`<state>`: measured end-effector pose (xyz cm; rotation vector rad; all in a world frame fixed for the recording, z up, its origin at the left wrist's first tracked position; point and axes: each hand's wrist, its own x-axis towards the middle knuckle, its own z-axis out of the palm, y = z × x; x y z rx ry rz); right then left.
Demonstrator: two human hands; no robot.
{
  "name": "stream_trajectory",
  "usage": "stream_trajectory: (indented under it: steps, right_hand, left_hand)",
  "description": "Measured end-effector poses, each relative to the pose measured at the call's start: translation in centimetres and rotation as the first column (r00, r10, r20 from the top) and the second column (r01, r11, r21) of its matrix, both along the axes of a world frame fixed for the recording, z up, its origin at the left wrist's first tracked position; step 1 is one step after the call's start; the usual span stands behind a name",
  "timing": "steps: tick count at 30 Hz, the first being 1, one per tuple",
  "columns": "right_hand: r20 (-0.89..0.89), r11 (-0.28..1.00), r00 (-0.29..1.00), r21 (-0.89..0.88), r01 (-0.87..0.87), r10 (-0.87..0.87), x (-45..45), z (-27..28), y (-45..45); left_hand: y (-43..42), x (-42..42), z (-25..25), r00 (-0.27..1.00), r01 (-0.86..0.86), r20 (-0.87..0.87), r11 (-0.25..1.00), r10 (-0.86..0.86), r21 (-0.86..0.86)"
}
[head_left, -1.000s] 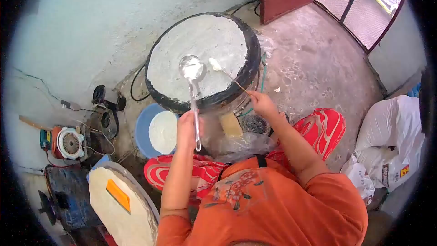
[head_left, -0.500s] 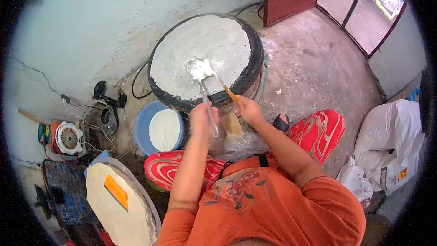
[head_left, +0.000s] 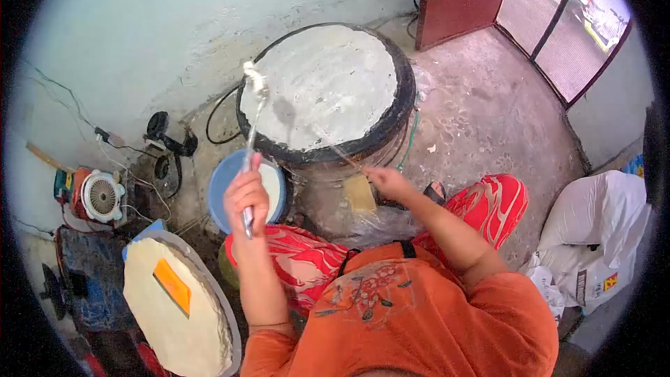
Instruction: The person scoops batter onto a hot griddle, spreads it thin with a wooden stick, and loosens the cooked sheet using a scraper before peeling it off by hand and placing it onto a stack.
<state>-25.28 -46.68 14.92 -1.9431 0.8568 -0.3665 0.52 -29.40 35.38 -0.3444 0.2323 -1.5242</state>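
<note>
My left hand point(head_left: 246, 197) is wrapped round the handle of a metal ladle point(head_left: 255, 122), raised at the left edge of the round griddle, with white batter on its head. Between the fingers of my right hand point(head_left: 391, 183) is a thin wooden stick point(head_left: 343, 154), pointing over the griddle's near edge; its far end is blurred. The dark-rimmed griddle point(head_left: 405, 91) is covered by a pale layer of batter point(head_left: 335, 84). Below my left hand's ladle, a blue basin point(head_left: 220, 192) holds white batter point(head_left: 271, 188).
At the lower left, an orange scraper point(head_left: 172, 286) lies on a stack of pale round sheets point(head_left: 167, 335). A blower point(head_left: 102, 197) with cables stands at the left. White sacks point(head_left: 593, 216) are at the right. A yellowish block point(head_left: 359, 194) sits before the griddle.
The ladle and stick, together over the griddle half a second ago, have parted. My left hand has moved left with the ladle; my right hand has shifted slightly right and nearer my body.
</note>
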Motion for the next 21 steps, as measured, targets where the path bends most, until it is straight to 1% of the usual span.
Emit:
stream_trajectory:
  steps: [1, 3, 4, 5, 6, 7, 8, 9, 10, 11, 12, 13, 14, 15, 16, 17, 18, 20, 21]
  right_hand:
    - [-0.004, 1.000, 1.000, 0.002, -0.001, 0.001, -0.3, 0.9, 0.3]
    - [0.116, 1.000, 0.993, -0.006, -0.009, 0.010, -0.7, 2.4, 0.6]
    - [0.314, 0.985, 0.939, -0.049, 0.164, -0.140, -0.9, 1.7, -0.5]
    - [0.312, 0.986, 0.940, -0.047, 0.159, -0.137, -1.1, 3.0, -0.4]
    - [0.114, 0.962, 0.955, 0.051, 0.270, -0.274, -1.5, 5.6, 0.0]
    - [-0.099, 0.912, 0.919, 0.122, 0.393, -0.382, -1.7, 7.0, 0.2]
    - [0.163, 0.963, 0.983, -0.238, 0.127, -0.089, -0.9, 1.4, 0.8]
    - [0.162, 0.963, 0.983, -0.240, 0.124, -0.086, -0.4, 2.6, 2.0]
    - [-0.045, 0.979, 0.993, -0.168, -0.118, 0.112, 0.6, 5.7, 3.8]
    - [-0.230, 0.940, 0.920, -0.050, -0.337, 0.317, 1.2, 8.1, 4.8]
    - [-0.232, 0.938, 0.918, -0.053, -0.343, 0.323, 1.4, 9.4, 4.9]
    - [-0.140, 0.972, 0.962, 0.025, -0.235, 0.236, 1.7, 10.6, 4.5]
    - [-0.055, 0.985, 0.989, 0.113, -0.131, 0.137, 2.2, 11.1, 4.0]
    - [-0.055, 0.984, 0.988, 0.113, -0.136, 0.143, 2.5, 10.7, 3.3]
    - [0.091, 0.998, 0.995, 0.045, -0.045, 0.040, 2.5, 9.7, 2.3]
    - [0.240, 0.998, 0.969, -0.009, 0.059, -0.055, 2.2, 8.9, 1.6]
    - [0.237, 0.998, 0.970, -0.012, 0.060, -0.055, 1.8, 8.6, 1.3]
    - [0.159, 0.953, 0.942, 0.125, 0.277, -0.295, 0.7, 8.4, 0.1]
    - [0.155, 0.954, 0.944, 0.119, 0.274, -0.291, 0.0, 7.4, -0.7]
  left_hand:
    - [1.2, 1.4, -0.1, 0.998, -0.029, 0.055, 1.000, 0.029, -0.007]
    - [3.9, 4.6, -0.9, 0.972, -0.110, 0.219, 0.991, 0.090, 0.082]
    - [5.3, 6.1, -1.0, 0.962, -0.132, 0.262, 0.974, 0.081, 0.182]
    - [6.8, 7.4, -1.2, 0.950, -0.158, 0.304, 0.947, 0.069, 0.279]
    - [8.0, 8.2, -1.6, 0.928, -0.224, 0.364, 0.899, 0.079, 0.375]
    - [9.2, 9.5, -2.5, 0.928, -0.227, 0.363, 0.898, 0.082, 0.376]
    - [10.3, 11.1, -4.0, 0.920, -0.245, 0.390, 0.845, 0.047, 0.476]
    - [10.9, 12.5, -5.6, 0.912, -0.264, 0.411, 0.780, 0.011, 0.567]
    - [11.4, 13.4, -7.2, 0.897, -0.307, 0.442, 0.723, 0.002, 0.620]
    - [11.7, 14.3, -9.1, 0.898, -0.309, 0.441, 0.723, 0.008, 0.617]
    - [12.1, 15.2, -11.0, 0.892, -0.317, 0.451, 0.678, -0.025, 0.664]
    - [12.6, 16.1, -13.2, 0.886, -0.326, 0.460, 0.628, -0.059, 0.707]
    - [13.5, 16.8, -16.1, 0.910, -0.244, 0.410, 0.716, -0.065, 0.654]
    - [13.1, 15.6, -16.1, 0.910, -0.248, 0.410, 0.714, -0.059, 0.654]
    - [12.0, 13.1, -15.9, 0.831, -0.364, 0.527, 0.543, -0.176, 0.756]
    - [11.3, 11.6, -15.9, 0.737, -0.490, 0.597, 0.357, -0.318, 0.795]
    - [11.4, 11.7, -16.2, 0.739, -0.487, 0.595, 0.359, -0.317, 0.796]
    - [11.6, 12.0, -17.4, 0.671, -0.543, 0.659, 0.378, -0.342, 0.749]
    - [12.1, 12.2, -18.1, 0.636, -0.571, 0.687, 0.385, -0.351, 0.725]
